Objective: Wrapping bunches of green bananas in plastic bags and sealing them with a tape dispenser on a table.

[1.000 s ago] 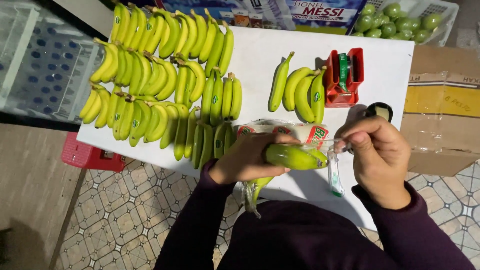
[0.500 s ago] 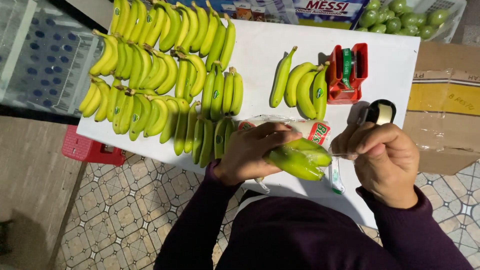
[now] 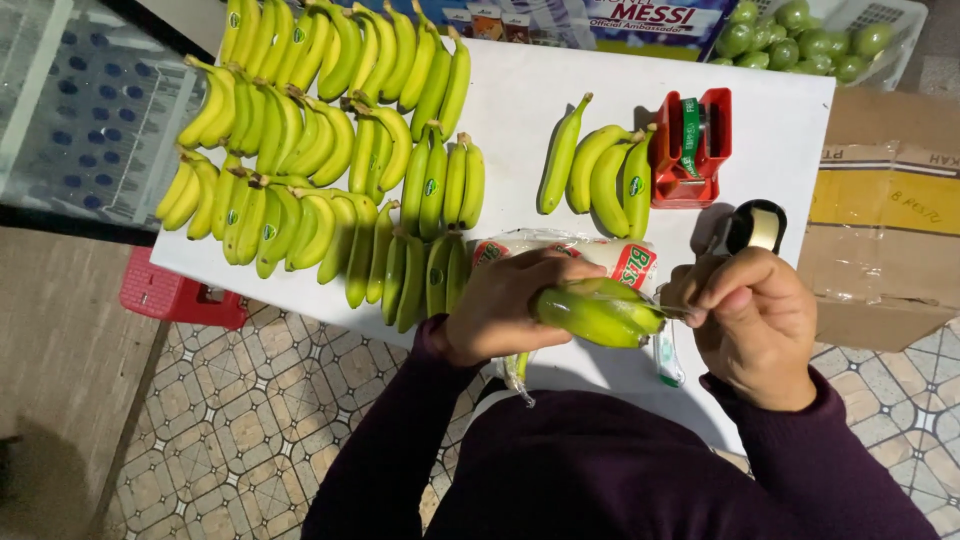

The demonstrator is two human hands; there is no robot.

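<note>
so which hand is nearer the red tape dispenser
Right. The right hand sits just below the red tape dispenser, at the banana bunch's tip; the left hand grips it farther left.

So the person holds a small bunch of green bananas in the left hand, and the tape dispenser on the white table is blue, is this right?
Not quite: the tape dispenser is red, not blue, as the head view shows. The rest holds: the left hand holds a small bunch of green bananas over the white table.

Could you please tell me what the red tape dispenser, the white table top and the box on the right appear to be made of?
The red tape dispenser looks like moulded plastic: even colour, slight gloss. The table top appears to be a smooth, matt white board, perhaps laminate or plastic; its core cannot be told. The box looks like brown corrugated cardboard with glossy clear tape across it.
</note>
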